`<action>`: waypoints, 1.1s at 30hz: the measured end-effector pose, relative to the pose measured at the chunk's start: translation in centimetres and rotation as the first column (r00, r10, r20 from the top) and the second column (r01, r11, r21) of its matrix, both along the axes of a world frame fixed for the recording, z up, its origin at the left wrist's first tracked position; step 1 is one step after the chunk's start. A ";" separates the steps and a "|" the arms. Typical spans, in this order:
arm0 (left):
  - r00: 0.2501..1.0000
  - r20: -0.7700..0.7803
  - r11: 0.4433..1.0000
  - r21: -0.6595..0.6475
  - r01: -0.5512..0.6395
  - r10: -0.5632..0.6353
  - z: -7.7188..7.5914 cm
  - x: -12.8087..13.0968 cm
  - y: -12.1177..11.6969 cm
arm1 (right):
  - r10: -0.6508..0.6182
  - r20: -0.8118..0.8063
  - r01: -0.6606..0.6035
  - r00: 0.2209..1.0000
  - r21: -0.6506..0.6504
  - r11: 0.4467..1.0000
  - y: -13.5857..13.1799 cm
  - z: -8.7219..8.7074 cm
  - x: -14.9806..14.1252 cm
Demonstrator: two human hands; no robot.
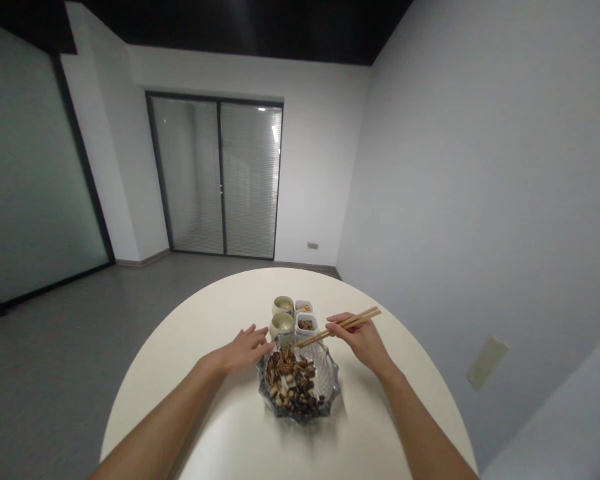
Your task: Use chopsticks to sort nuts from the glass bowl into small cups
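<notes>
A cut-glass bowl [333, 381] with a scalloped rim sits near the middle of a round cream table [190, 347]. It is heaped with dark and pale pieces of food [290, 377], possibly nuts. My right hand [357, 337] holds a pair of wooden chopsticks [340, 328], their tips pointing left and ending over the bowl's far rim. My left hand [245, 350] lies open, its fingers spread, with the fingertips right by the bowl's rim and the nearer cup. I cannot tell whether they touch either one.
Behind the bowl stand two ceramic cups [283, 325] and two small white square dishes [307, 325] holding food. The round table edge curves around them. Beyond it lie a grey floor [60, 360], white walls and a glass door with blinds [217, 177].
</notes>
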State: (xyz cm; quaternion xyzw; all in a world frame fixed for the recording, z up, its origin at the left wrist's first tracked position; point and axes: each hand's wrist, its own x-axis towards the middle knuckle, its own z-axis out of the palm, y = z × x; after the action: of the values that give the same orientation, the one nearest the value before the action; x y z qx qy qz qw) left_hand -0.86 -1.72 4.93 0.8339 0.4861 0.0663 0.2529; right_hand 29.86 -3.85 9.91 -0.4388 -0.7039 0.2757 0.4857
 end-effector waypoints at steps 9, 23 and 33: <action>1.000 -0.011 1.000 -0.003 -0.003 0.003 0.2 0.1 -0.2 | -0.028 0.019 0.028 0.999 0.026 0.999 0.4 -0.4 0.0; 1.000 -0.004 1.000 0.004 0.010 -0.010 -0.2 -0.1 0.1 | -0.039 -0.009 0.039 0.999 0.035 0.999 0.6 -0.7 0.1; 1.000 0.001 1.000 0.012 0.010 -0.010 -0.3 -0.2 0.2 | -0.024 -0.038 0.025 0.999 0.028 0.999 0.6 -0.8 -0.2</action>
State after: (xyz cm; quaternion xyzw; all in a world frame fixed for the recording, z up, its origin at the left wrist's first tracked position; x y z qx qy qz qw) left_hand -1.03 -1.57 4.65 0.8378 0.4813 0.0681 0.2486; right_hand 29.69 -3.30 9.13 -0.4354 -0.6930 0.2678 0.5084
